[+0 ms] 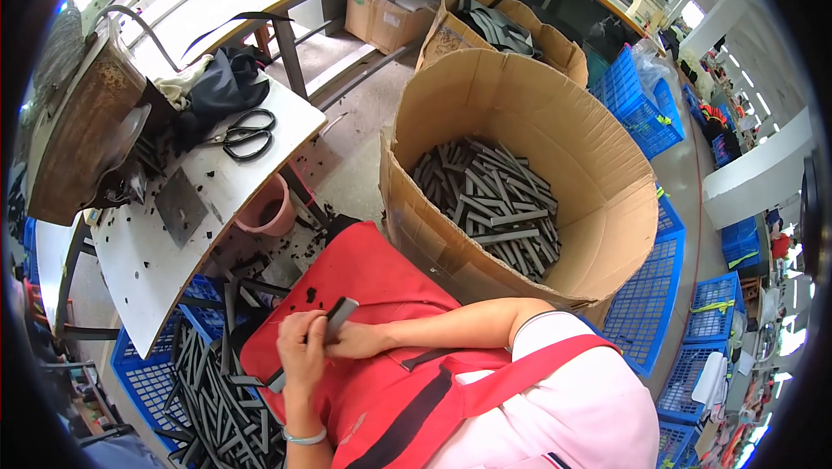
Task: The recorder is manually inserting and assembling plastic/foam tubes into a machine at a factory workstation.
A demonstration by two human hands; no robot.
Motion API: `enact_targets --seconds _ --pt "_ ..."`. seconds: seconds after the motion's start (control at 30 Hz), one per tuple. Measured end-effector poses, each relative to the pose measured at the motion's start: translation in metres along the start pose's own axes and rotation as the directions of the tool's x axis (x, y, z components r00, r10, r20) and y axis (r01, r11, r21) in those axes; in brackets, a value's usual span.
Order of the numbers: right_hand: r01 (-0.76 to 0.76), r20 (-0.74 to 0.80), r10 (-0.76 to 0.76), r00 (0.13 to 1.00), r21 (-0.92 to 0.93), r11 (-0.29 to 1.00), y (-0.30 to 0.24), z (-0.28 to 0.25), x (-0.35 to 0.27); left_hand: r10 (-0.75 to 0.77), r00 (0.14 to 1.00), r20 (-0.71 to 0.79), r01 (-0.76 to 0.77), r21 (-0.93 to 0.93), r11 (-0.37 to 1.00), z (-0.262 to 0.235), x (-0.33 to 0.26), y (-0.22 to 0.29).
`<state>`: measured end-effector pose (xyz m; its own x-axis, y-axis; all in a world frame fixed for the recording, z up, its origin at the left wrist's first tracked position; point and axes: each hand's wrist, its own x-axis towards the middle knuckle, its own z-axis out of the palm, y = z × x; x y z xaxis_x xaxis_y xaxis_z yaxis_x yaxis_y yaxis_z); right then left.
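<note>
Grey strip in hand over the red apron, box partly filled

Grey strip (334,320), a short flat rubbery piece, sits over the red apron (373,382) on the person's lap, held between both hands. Beyond the apron stands a large cardboard box (598,209) whose floor is covered with a loose heap of similar grey strips (494,205), though its walls rise well above them, so a good share of pieces appears handled already. Below and left of the apron, a blue crate (143,378) holds many long dark strips (212,408), which I judge to be the stock left to go through.

The left hand (303,349) comes up from the lower edge, wrist bent, fingers curled shut around the strip's lower part. The right hand (357,341) reaches across the apron from the right, forearm nearly level; its fingers seem to pinch the strip's upper end, but the left hand hides most of them.
</note>
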<state>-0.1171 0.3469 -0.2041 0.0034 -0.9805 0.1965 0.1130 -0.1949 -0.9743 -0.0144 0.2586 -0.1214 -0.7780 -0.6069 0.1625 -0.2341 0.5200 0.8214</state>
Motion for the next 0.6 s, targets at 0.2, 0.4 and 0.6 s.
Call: enact_targets --seconds 0.2,0.4,0.6 --pt "-0.175 -0.074 0.216 0.974 0.370 0.913 -0.051 -0.059 0.005 -0.184 0.977 0.104 0.139 0.343 0.929 -0.067 -0.028 -0.040" --pt "-0.213 -0.057 0.247 0.967 0.345 0.914 -0.076 -0.070 0.005 -0.237 0.949 0.206 0.204 0.169 0.964 -0.077 -0.034 -0.026" --pt "-0.336 -0.134 0.424 0.896 0.423 0.842 -0.063 -0.075 0.002 -0.548 0.687 0.478 0.548 0.155 0.822 -0.114 -0.032 -0.034"
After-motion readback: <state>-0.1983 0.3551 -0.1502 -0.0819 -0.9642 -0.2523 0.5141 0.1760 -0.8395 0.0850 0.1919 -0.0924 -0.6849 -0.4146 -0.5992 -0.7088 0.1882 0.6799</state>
